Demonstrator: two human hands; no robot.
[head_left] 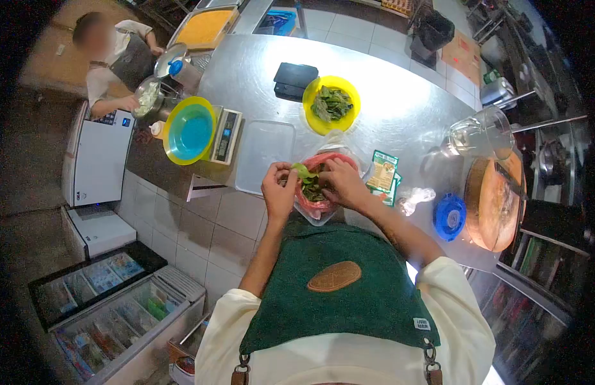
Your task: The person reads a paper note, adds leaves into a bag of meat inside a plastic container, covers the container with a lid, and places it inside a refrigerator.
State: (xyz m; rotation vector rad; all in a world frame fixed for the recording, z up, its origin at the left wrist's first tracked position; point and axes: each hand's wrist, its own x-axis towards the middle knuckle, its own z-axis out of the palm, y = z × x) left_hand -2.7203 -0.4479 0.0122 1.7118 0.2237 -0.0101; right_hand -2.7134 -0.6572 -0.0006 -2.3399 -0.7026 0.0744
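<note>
A red plastic bag [322,206] with dark green leaves [312,191] inside lies at the table's near edge, close to my apron. At its left side my left hand [280,189] pinches a bright green leaf [304,171] over the bag's mouth. My right hand [344,184] reaches in from the right with its fingers curled down at the leaves; what they grip, if anything, is hidden. Just beyond the bag, a yellow bowl [354,110] holds more dark leaves. Clear plastic [336,142] lies bunched behind the red bag.
Left of me are a clear tray [265,157], a scale [227,136] and a yellow-rimmed blue bowl [193,131]. Printed cards [382,172], a blue lid [449,216], a round wooden board [487,212] and a clear jug [487,135] stand right. Another person [127,58] works at far left.
</note>
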